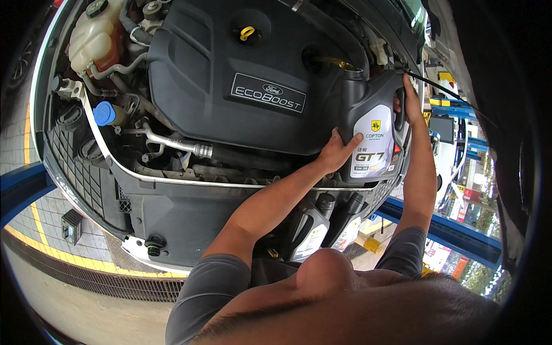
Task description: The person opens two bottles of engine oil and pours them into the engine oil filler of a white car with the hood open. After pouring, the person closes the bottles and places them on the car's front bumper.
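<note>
A dark grey Copton engine oil jug (374,142) is held up over the front right part of the engine bay. Amber oil (334,61) streams from its uncapped mouth into the oil filler opening (311,59) in the black plastic engine cover (189,99). My right hand (409,101) grips the jug's handle at its upper right. Lower down, my left hand (338,151) supports the jug's left side, thumb across the label; its other fingers are partly hidden. A black screw cap (154,246) sits on the front panel (181,220).
Two more oil jugs, one grey (308,233) and one darker (345,224), stand below my forearms. A yellow dipstick handle (246,33) rises from the cover. At left are a coolant tank (92,47) and a blue cap (104,114). A hood prop rod (440,87) crosses at right, near blue lift arms (448,237).
</note>
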Motion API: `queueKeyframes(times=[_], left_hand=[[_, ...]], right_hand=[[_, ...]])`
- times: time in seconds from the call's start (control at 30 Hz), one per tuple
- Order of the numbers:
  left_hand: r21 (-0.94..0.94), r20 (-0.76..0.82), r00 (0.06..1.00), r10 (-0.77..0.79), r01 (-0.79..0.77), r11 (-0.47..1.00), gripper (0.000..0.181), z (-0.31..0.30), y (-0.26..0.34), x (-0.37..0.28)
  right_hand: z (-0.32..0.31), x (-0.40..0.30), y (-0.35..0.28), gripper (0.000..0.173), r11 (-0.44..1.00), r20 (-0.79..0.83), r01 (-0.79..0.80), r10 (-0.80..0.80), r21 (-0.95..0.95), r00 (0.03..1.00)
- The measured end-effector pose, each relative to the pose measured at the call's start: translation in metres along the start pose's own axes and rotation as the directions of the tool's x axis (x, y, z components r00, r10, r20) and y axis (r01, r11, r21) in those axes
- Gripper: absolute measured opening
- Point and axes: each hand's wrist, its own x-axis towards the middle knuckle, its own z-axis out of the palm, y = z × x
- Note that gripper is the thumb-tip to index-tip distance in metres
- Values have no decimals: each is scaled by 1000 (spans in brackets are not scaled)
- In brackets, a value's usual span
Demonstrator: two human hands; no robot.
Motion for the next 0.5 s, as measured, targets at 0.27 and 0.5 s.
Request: queueKeyframes(times=[0.27,0.5], left_hand=[[41,45,999,14,-16,999,106,-3,5,-3],[39,9,1000,13,-13,999,98,0,-1,0]], right_hand=[[1,1,0,72,1000,7,2,-2,-13,1000],[-1,1,1,72,1000,21,-15,15,-26,1000]])
